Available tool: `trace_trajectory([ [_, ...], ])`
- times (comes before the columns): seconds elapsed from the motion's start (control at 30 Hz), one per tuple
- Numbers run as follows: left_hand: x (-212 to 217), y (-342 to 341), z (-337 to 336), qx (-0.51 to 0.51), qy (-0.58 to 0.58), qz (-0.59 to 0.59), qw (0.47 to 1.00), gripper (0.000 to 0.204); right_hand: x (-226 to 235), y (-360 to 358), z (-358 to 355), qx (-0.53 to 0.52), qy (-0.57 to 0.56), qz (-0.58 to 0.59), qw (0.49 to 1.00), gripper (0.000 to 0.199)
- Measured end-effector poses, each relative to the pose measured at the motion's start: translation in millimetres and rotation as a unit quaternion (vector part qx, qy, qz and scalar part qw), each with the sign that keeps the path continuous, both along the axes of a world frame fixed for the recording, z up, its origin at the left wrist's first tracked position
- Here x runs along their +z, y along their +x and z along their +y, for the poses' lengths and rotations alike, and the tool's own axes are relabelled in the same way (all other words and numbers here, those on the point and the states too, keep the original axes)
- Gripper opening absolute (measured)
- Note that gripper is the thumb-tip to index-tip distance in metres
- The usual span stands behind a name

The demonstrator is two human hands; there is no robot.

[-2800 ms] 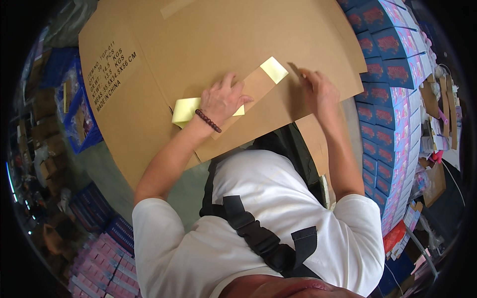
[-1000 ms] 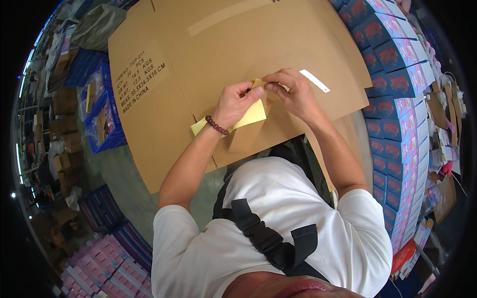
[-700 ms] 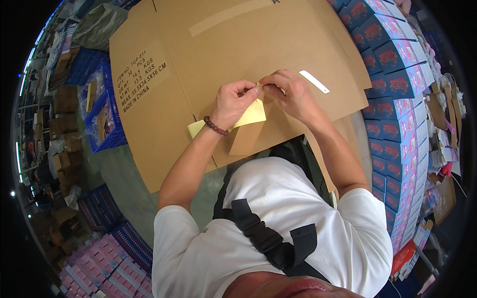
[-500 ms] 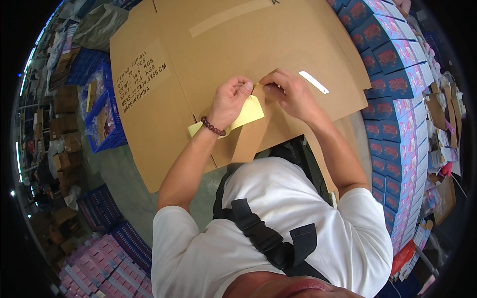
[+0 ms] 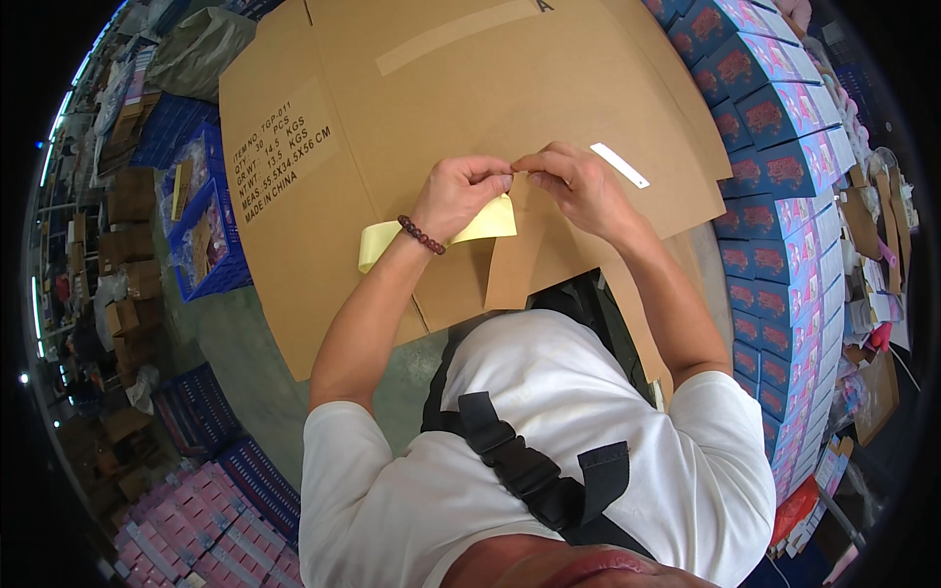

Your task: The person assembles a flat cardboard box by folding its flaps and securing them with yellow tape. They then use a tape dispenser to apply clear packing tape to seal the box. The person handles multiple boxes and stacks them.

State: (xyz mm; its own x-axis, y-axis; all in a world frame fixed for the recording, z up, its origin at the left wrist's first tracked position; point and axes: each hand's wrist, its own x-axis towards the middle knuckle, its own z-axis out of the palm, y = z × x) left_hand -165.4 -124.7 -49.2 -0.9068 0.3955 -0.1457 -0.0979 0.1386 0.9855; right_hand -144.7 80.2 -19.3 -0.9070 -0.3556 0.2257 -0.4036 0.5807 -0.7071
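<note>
My left hand [image 5: 463,196], with a beaded bracelet at its wrist, is closed in a pinch over a yellow paper strip [image 5: 488,221]. The strip hangs below the fingers, and its other end curls round beyond my wrist. My right hand [image 5: 580,188] is pinched too, its fingertips meeting those of the left. What lies between the right fingertips is too small to make out. Beneath both hands is a large flat cardboard sheet [image 5: 431,113] with printed black lettering. A narrow brown strip [image 5: 510,269] extends from under the hands toward my body.
A white flat strip [image 5: 619,165] lies on the cardboard, right of my right hand. Blue boxes [image 5: 774,167] are stacked high along the right. Blue crates [image 5: 211,245] stand at the left, and pink boxes [image 5: 211,529] are piled at the lower left.
The yellow strip's left end has curled into a loop. My fingertips have come closer together, and the lower end of the brown strip has shifted right.
</note>
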Motion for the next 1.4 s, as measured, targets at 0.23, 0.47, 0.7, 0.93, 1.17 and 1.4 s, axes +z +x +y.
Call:
trace_trajectory([
  [0.23,4.1,-1.8,2.8,0.007,-0.037,0.036,0.999,0.016,-2.9,2.6,0.0,-0.005,0.053,0.119,0.991,0.017],
  [0.47,8.4,-3.4,1.0,-0.006,-0.052,0.004,0.999,0.014,-6.4,2.1,1.4,0.006,0.064,0.202,0.977,0.013],
  [0.7,-11.3,-13.0,-6.8,0.006,0.009,-0.025,1.0,0.011,-2.1,-0.3,8.3,0.04,0.057,0.301,0.951,0.018],
  [0.93,-33.2,-18.4,-22.3,0.004,-0.012,-0.006,1.0,0.009,14.6,7.7,32.5,0.033,0.042,0.347,0.937,0.02],
  [1.17,-56.9,-26.5,-36.6,0.027,-0.049,-0.023,0.998,0.011,34.1,8.7,48.6,-0.032,0.037,0.37,0.928,0.02],
  [1.4,-43.2,-24.1,-32.0,0.069,-0.114,0.034,0.99,0.023,40.0,-4.3,30.4,-0.054,0.048,0.219,0.973,0.01],
])
